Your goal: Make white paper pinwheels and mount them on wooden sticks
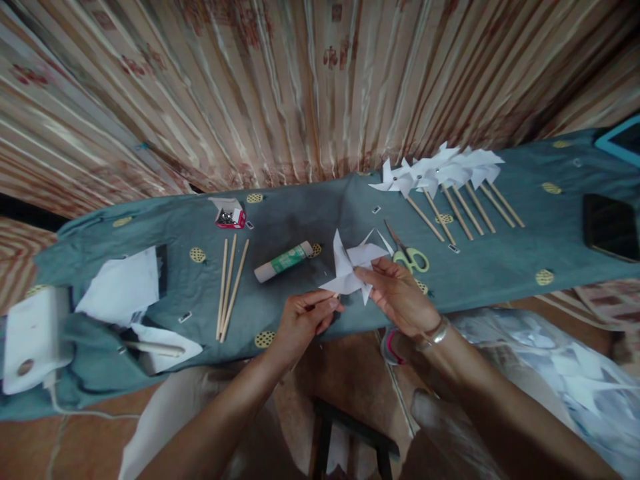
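Between my two hands is a white paper pinwheel (345, 270), held just above the near edge of the cloth. My right hand (405, 297) grips it from the right, with the thumb pressed at its middle. My left hand (310, 317) is closed just below the lower left blade, its fingers pinched round what looks like the pinwheel's wooden stick, mostly hidden. A glue stick (283, 261) with a green label lies to the left of the pinwheel. Close to my right hand, scissors (411, 259) with yellow-green handles rest on the cloth.
Several finished pinwheels (440, 173) lie in a row at the back right. Three wooden sticks (231, 290) and a small red box (231, 215) of metal pins are on the left. White paper (123, 283), a white device (37, 337) and a dark phone (610, 227) lie farther out.
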The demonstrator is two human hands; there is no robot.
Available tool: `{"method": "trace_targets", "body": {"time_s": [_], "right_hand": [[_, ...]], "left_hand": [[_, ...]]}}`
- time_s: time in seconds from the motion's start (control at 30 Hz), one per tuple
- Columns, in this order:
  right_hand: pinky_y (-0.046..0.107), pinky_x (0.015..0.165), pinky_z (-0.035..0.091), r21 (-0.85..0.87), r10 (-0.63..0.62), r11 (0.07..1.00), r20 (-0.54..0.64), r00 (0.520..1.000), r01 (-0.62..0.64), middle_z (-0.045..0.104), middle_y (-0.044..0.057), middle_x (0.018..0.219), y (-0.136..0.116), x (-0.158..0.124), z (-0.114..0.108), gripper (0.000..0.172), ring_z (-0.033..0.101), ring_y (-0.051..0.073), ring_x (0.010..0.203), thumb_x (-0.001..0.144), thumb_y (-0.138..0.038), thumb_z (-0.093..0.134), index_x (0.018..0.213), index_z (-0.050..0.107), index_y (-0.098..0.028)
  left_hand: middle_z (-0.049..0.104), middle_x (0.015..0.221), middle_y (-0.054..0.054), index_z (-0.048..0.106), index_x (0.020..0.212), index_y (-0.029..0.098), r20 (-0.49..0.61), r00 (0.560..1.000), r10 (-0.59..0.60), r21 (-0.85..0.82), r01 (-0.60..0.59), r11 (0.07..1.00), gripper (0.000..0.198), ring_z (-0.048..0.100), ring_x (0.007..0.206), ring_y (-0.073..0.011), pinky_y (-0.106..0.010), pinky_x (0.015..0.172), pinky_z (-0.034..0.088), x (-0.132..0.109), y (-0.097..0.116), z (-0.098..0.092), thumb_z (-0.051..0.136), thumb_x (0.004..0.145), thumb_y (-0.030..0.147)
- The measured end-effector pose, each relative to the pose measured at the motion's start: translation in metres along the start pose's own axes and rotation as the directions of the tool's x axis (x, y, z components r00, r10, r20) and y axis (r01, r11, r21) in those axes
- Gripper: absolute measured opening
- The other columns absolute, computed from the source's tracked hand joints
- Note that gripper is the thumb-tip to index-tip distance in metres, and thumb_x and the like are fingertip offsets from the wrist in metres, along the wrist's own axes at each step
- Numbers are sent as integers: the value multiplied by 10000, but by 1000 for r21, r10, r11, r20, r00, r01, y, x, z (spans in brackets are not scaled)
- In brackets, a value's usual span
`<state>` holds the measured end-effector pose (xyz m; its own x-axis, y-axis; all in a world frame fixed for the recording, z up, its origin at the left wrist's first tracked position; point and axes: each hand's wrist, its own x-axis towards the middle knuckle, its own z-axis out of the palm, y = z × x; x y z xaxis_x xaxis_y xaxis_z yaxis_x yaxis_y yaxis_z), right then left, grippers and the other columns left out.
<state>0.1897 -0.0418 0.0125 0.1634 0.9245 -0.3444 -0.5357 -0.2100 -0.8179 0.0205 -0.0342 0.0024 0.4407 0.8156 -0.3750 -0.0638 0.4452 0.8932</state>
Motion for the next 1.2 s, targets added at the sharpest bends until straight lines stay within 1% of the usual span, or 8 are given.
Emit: {"method": "trace_targets", "body": {"time_s": [0.1, 0.2, 0.37, 0.43, 0.6, 0.8, 0.93, 1.2], "right_hand": [[304, 809, 578, 20, -9, 1000, -23, 1000, 9, 759, -39, 768, 0, 1, 2, 310, 720, 162, 781, 534, -268, 920, 758, 711, -221], [284, 801, 565, 7, -23, 1000, -23, 999, 23, 760, -37, 777, 0, 3, 1, 295, 715, 148, 775, 570, -256, 898, 790, 705, -218], [300, 839, 559, -82, -100, 991, 51, 994, 104, 768, -24, 871, 2, 6, -3, 297, 721, 160, 866, 644, -273, 840, 903, 702, -226], [308, 860, 555, -96, -109, 989, 63, 992, 115, 770, -18, 903, 2, 6, -2, 301, 722, 167, 900, 657, -264, 828, 929, 706, -227], [301, 856, 555, -46, -89, 995, 45, 995, 91, 775, -21, 895, 1, 6, 0, 299, 723, 162, 869, 631, -247, 844, 902, 719, -226], [299, 871, 551, -67, -66, 995, 50, 997, 70, 773, -16, 898, 1, 6, -1, 296, 723, 161, 880, 641, -257, 848, 906, 720, -224], [282, 874, 544, -11, -61, 998, 34, 998, 61, 773, -30, 882, 3, 7, -1, 312, 718, 153, 883, 612, -240, 870, 892, 732, -229], [328, 917, 530, 12, -51, 999, 36, 998, 51, 773, -8, 915, 6, 9, 0, 286, 710, 190, 920, 617, -243, 875, 869, 741, -234]], "left_hand": [[370, 438, 74, 740, 720, 122, -10, 1000, -5, -11, 5, 1000, 362, 253, 452, -55, -237, 495, 173, 1, 1, 0, 769, 739, 482], [363, 433, 75, 745, 726, 126, -15, 1000, -6, -4, 6, 1000, 378, 251, 452, -60, -240, 498, 180, 2, 0, -1, 769, 728, 503], [358, 434, 73, 747, 726, 126, -7, 1000, 4, 9, -4, 1000, 364, 256, 461, -62, -242, 511, 185, 2, 0, -3, 754, 753, 489], [355, 434, 73, 748, 727, 125, -5, 1000, 1, 3, -1, 1000, 367, 251, 461, -61, -242, 511, 183, 1, 0, -3, 754, 754, 491], [355, 435, 76, 747, 733, 122, -4, 1000, 4, -8, -4, 1000, 350, 245, 459, -59, -240, 507, 177, 1, 0, -3, 748, 764, 471], [370, 438, 70, 748, 729, 122, -16, 1000, -1, -11, 0, 1000, 330, 261, 462, -62, -242, 509, 179, 1, 0, -2, 747, 765, 451], [364, 429, 74, 748, 728, 121, -18, 1000, 12, -19, -13, 1000, 326, 257, 453, -58, -243, 506, 178, 1, -1, -2, 745, 762, 445], [379, 426, 68, 753, 719, 128, -21, 1000, 10, -26, -10, 1000, 354, 267, 447, -59, -238, 493, 183, 3, -4, -3, 761, 730, 482]]}}
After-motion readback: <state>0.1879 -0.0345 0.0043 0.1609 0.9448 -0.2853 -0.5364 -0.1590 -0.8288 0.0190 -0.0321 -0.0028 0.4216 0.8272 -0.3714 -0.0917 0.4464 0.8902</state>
